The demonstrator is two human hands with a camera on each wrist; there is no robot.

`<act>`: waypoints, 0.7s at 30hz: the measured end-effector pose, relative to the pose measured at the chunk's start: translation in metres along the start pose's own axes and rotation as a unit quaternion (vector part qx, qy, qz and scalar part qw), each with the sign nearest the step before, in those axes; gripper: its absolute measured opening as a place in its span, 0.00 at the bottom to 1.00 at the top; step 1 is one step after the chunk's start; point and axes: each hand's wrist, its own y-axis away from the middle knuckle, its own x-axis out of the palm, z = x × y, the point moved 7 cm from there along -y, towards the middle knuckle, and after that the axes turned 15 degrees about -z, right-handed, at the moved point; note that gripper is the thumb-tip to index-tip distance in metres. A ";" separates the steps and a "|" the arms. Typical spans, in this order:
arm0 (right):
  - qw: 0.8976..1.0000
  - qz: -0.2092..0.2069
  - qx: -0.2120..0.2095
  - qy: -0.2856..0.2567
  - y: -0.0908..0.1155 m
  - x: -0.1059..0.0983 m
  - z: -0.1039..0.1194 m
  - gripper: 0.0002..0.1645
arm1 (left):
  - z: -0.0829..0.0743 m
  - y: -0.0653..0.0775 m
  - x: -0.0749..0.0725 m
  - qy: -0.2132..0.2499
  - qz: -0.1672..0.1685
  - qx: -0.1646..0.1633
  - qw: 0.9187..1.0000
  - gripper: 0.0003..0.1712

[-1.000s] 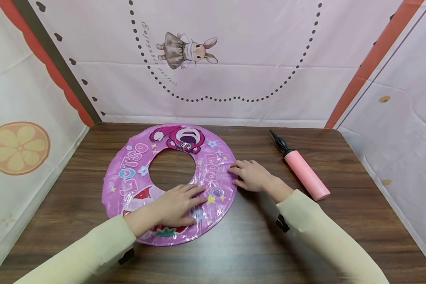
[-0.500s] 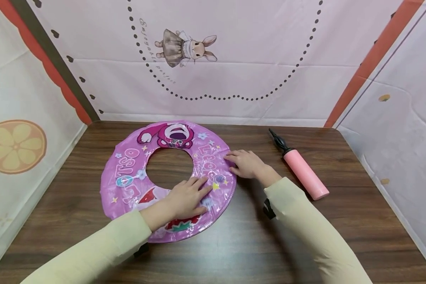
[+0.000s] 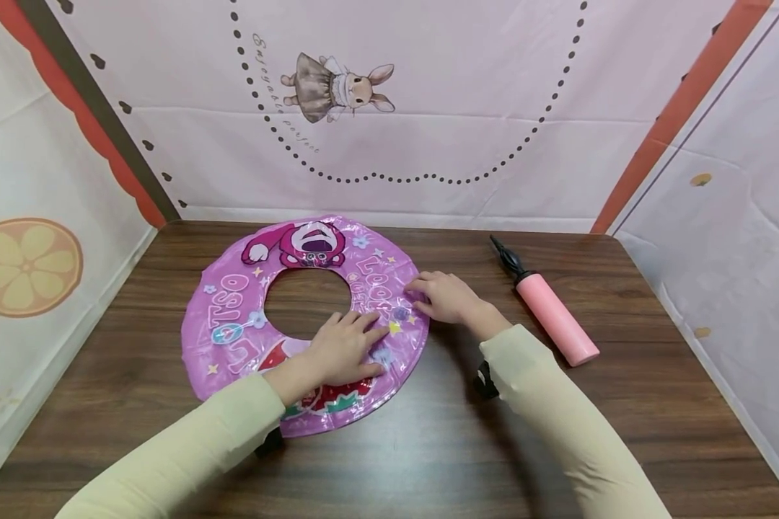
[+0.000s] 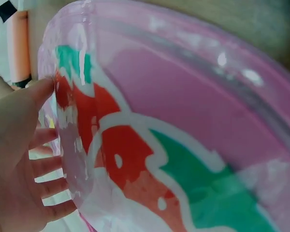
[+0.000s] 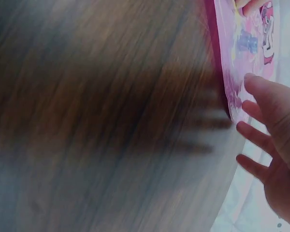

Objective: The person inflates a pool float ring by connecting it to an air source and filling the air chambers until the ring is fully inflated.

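A pink-purple swim ring (image 3: 210,303) with a bear, strawberries and lettering lies at the left of the table, puffed up only slightly. My left hand (image 3: 344,349) rests palm down on its near-right part, fingers spread; the left wrist view shows the thumb and fingertips touching the printed vinyl. At the ring's right edge is my right hand (image 3: 450,297), its fingertips reaching over the rim and its fingers loosely extended. A small bluish clear valve (image 5: 247,42) stands up from the ring near the right hand.
A pink hand pump (image 3: 558,317) with a black nozzle lies on the brown wood table (image 3: 662,375), right of the right hand. Behind the table hangs a pale printed cloth (image 3: 461,86), and similar cloth covers both sides. The ring's far rim comes close to the table's back edge.
The swim ring has turned counterclockwise: its bear moved left, its valve away from me, its near strawberry right. My left hand went right and slightly away; my right hand shifted slightly left and away.
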 end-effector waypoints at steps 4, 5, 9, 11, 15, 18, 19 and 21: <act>0.998 -0.043 -0.015 -0.042 0.003 -0.011 0.007 0.12 | 0.006 -0.008 -0.008 0.032 -0.057 0.007 0.998 0.29; 0.998 -0.046 -0.018 -0.049 0.004 -0.012 0.009 0.11 | 0.008 -0.011 -0.010 0.036 -0.076 0.010 0.996 0.26; 0.996 -0.047 -0.038 -0.061 0.004 -0.010 0.019 0.08 | 0.018 -0.022 -0.013 0.042 -0.114 0.017 0.992 0.20; 0.996 -0.048 -0.041 -0.068 0.004 -0.009 0.022 0.08 | 0.023 -0.026 -0.012 0.048 -0.119 0.016 0.992 0.19; 0.995 -0.046 -0.045 -0.077 0.001 -0.005 0.029 0.08 | 0.029 -0.034 -0.010 0.060 -0.118 0.009 0.991 0.21; 0.995 -0.040 -0.054 -0.077 0.000 -0.002 0.032 0.08 | 0.032 -0.038 -0.009 0.068 -0.113 0.002 0.991 0.22; 0.995 -0.038 -0.058 -0.076 0.000 -0.002 0.033 0.07 | 0.032 -0.040 -0.009 0.070 -0.111 0.000 0.991 0.22; 0.994 -0.038 -0.066 -0.072 0.000 0.000 0.034 0.06 | 0.033 -0.042 -0.007 0.073 -0.105 -0.007 0.992 0.21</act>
